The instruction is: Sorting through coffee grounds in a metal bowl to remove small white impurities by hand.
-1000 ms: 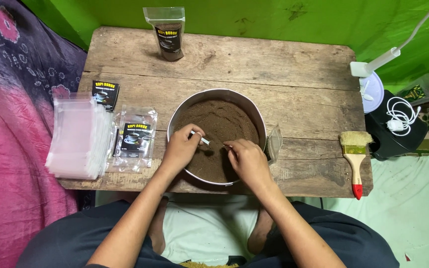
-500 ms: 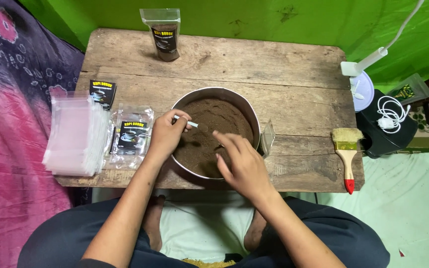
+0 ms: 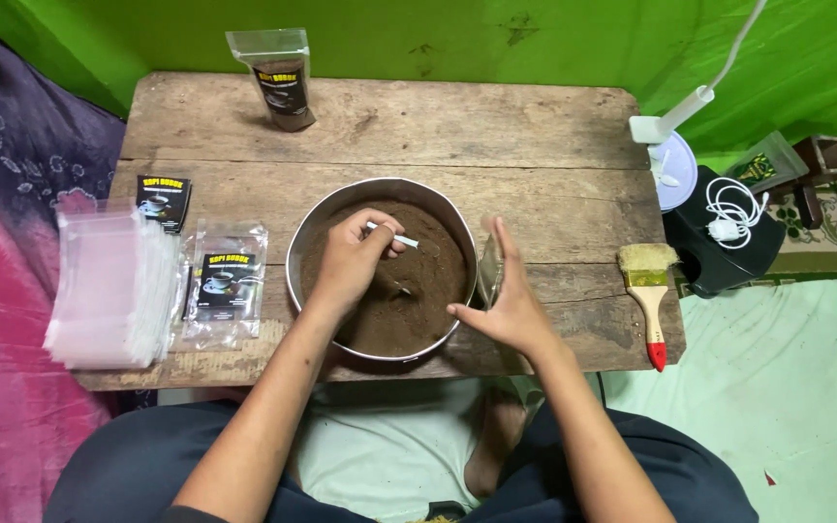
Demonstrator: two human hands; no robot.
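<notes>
Three labelled packages lie on the wooden table (image 3: 535,126). One filled clear pouch (image 3: 281,77) with a dark label stands at 12 o'clock near the far edge. At 9 o'clock from the round metal pan (image 3: 294,254), a flat clear sachet (image 3: 226,283) with a black label lies just beside it, and a small black label card (image 3: 163,199) lies at 10 o'clock. A stack of empty clear bags (image 3: 113,291) sits at the table's 9 o'clock edge.

The pan holds brown powder (image 3: 418,300). Over it the left hand (image 3: 349,261) is curled around a small white scoop (image 3: 397,237). The right hand (image 3: 506,305) is open with fingers spread, touching a clear pouch (image 3: 488,271) against the pan's 3 o'clock rim.

A red-tipped brush (image 3: 651,300) lies at 3 o'clock; a white lamp (image 3: 675,145) stands at 2 o'clock.
</notes>
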